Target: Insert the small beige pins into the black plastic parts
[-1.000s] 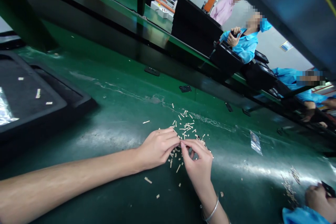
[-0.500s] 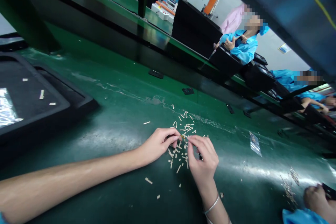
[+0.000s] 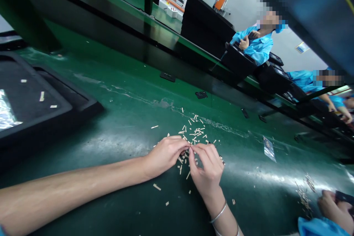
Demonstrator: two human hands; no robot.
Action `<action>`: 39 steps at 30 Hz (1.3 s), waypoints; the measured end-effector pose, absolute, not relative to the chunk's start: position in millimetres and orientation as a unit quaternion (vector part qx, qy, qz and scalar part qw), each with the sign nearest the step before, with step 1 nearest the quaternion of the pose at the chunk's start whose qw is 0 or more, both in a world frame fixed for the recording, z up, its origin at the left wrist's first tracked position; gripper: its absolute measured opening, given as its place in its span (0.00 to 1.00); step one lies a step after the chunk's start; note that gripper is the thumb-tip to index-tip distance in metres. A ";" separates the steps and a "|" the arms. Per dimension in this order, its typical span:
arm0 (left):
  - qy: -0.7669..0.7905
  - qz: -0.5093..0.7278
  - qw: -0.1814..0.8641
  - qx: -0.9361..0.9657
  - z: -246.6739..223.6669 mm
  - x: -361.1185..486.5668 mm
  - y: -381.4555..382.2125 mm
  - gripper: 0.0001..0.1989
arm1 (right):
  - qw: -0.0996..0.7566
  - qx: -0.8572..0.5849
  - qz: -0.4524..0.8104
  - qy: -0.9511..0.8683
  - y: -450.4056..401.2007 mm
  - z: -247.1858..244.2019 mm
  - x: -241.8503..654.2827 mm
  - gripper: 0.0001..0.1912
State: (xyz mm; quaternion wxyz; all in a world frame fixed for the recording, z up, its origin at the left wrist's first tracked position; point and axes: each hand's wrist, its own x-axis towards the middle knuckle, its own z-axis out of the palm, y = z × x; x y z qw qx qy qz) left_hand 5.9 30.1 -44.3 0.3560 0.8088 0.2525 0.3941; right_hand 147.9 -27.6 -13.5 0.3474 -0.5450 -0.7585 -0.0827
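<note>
At the frame's centre, the left hand (image 3: 166, 156) and right hand (image 3: 208, 169) met, each pinched together, on what I could not tell; pale strips (image 3: 198, 132) lay scattered around them on the tabletop (image 3: 118, 206), where a loosened pinch could have lost anything held amid them

My bench (image 3: 121, 143) glares at eight and four o'clock; dark shadow below tray (image 3: 59, 112), nine o'clock; pixelation, two.

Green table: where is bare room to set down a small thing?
It looks bare between the right hand and the small plastic bag, and mostly bare, with stray bits, between the left hand and the black tray. Crowded: where both hands meet, among scattered pale strips.
</note>
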 end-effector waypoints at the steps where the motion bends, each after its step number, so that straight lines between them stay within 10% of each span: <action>1: 0.254 0.392 0.365 0.805 -43.2 5.6 30.3 0.11 | 0.346 -0.547 -0.083 -0.757 -27.8 -13.6 147.3 0.07; 16: 0.177 0.290 0.811 0.477 -41.3 5.4 51.5 0.11 | 0.364 -0.572 0.011 -0.735 -25.8 -3.7 164.0 0.10; 39: 0.085 0.137 0.879 0.449 -41.5 3.7 59.0 0.10 | 0.364 -0.474 -0.050 -0.800 -31.9 -6.6 151.3 0.10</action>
